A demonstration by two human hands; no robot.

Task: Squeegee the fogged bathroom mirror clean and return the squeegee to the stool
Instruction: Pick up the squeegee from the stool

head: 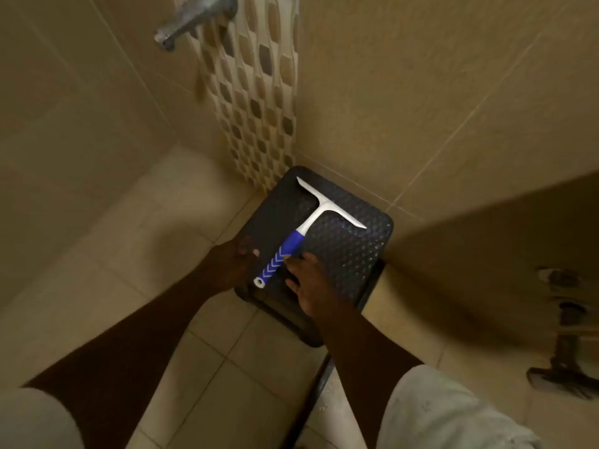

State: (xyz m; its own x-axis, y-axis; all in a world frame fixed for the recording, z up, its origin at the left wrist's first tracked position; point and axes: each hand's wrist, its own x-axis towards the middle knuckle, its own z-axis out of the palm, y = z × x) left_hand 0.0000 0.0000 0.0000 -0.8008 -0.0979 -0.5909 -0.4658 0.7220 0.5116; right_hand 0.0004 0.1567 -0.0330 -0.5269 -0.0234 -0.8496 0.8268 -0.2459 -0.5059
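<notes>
In the corner of a tiled bathroom, seen from above:
Walls: beige tiles, with a strip of patterned mosaic (256, 102) running down into the corner.
Floor: pale square tiles (201, 377).
Stool: dark, with a textured top (350, 254), pushed into the corner against the right wall.
Tap: metal spout (191, 21) high on the left wall, blurred.
Squeegee: lies flat on the stool top (316, 218), white blade toward the corner, blue-and-white handle pointing back at the person.
Left hand: at the stool's left edge just beside the handle (235, 262); blurred, so I cannot tell how its fingers lie.
Right hand: fingers spread and fairly straight (311, 283), fingertips at the handle's right side, gripping nothing.
</notes>
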